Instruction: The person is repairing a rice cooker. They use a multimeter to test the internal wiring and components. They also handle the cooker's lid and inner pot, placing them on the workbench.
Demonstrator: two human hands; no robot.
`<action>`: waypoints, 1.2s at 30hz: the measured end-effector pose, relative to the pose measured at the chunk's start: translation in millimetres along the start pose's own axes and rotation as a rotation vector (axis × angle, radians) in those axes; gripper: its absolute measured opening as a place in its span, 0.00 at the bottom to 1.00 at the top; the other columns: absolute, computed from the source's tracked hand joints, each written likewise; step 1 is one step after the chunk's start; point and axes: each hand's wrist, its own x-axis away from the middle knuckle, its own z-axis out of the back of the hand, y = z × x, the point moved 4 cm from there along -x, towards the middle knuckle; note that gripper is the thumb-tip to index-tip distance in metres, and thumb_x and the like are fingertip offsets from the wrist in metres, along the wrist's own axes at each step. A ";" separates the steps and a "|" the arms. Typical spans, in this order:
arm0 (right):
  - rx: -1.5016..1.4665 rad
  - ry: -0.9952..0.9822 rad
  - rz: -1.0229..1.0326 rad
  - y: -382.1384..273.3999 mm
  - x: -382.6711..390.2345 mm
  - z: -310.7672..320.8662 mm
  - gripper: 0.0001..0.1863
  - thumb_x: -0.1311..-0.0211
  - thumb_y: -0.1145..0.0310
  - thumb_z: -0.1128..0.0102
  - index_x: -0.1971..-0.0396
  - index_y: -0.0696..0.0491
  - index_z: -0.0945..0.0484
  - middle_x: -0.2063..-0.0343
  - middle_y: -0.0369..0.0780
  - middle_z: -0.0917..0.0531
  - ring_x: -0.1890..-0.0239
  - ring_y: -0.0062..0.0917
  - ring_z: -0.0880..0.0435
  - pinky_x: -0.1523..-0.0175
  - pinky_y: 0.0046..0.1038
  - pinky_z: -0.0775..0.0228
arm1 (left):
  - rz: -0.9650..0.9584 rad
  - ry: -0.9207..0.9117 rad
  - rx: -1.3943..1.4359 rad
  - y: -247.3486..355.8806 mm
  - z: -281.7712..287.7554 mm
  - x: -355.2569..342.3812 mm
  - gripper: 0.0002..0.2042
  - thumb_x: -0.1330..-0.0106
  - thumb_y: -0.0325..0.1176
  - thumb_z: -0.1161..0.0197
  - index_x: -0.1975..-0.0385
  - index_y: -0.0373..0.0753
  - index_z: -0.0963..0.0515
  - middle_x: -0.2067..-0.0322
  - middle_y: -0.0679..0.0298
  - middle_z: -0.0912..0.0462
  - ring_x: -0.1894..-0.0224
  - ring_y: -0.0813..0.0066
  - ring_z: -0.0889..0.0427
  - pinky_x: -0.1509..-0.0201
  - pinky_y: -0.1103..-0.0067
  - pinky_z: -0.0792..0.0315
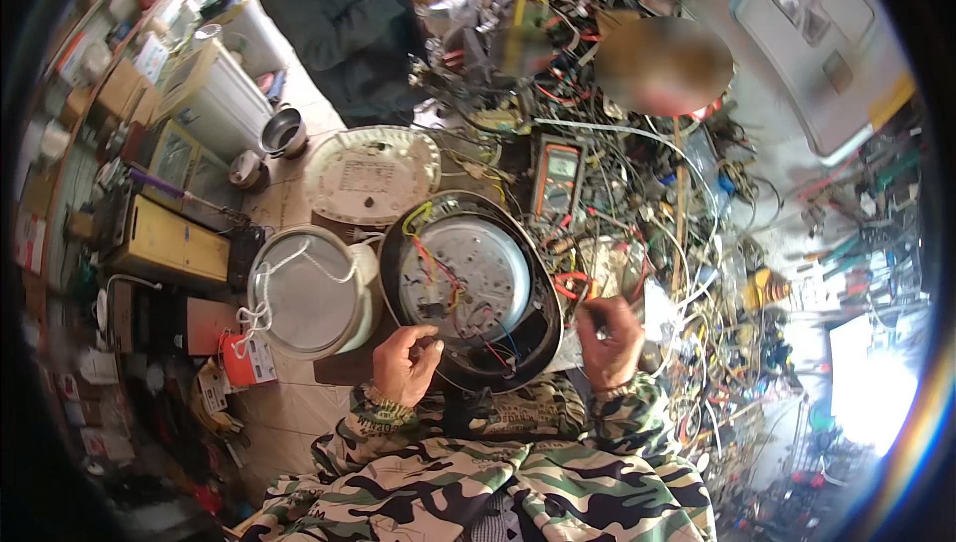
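Observation:
An opened round appliance base (543, 318) with a dark rim sits in front of me. Inside it lie a silvery metal dish (483, 273) and loose red, yellow and blue wires (430, 258). At the near left rim is my left hand (403, 368), thumb and fingertips drawn together; anything between them is too small to make out. My right hand (609, 343) is off the right side, its fingers curled in a pinch whose contents I cannot make out. Just beyond that hand rest red-handled pliers (573, 285).
A white pot (304, 293) with a white cord stands left of the base. Behind lies an off-white oval cover (370, 176). A multimeter (558, 177) rests among heaped cables (637, 174). Someone in dark clothing (344, 34) is at the far side. Boxes and shelves line the left.

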 end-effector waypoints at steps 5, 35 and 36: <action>-0.126 -0.194 -0.302 36.1 51.7 -20.0 0.08 0.45 0.75 0.33 0.65 0.61 0.18 0.74 0.43 0.16 0.72 0.26 0.16 0.64 0.26 0.25 | 0.105 -0.193 0.492 1.6 -22.6 -11.0 0.07 0.32 0.24 0.38 0.57 0.30 0.23 0.71 0.68 0.21 0.72 0.87 0.26 0.68 0.86 0.29; -0.255 0.000 -0.189 2.0 -86.6 -16.4 0.09 0.43 0.76 0.37 0.63 0.62 0.17 0.73 0.45 0.14 0.71 0.26 0.16 0.63 0.27 0.24 | -0.069 -0.027 0.796 56.9 10.3 -85.3 0.13 0.31 0.33 0.37 0.52 0.33 0.24 0.62 0.61 0.22 0.71 0.84 0.29 0.71 0.80 0.32; -0.300 -0.039 -0.135 -29.9 -90.5 -13.3 0.08 0.43 0.77 0.37 0.63 0.62 0.18 0.72 0.45 0.14 0.71 0.26 0.16 0.63 0.26 0.24 | -0.082 -0.103 0.867 68.9 10.8 -99.6 0.15 0.31 0.33 0.38 0.48 0.35 0.26 0.58 0.60 0.24 0.67 0.84 0.30 0.68 0.80 0.31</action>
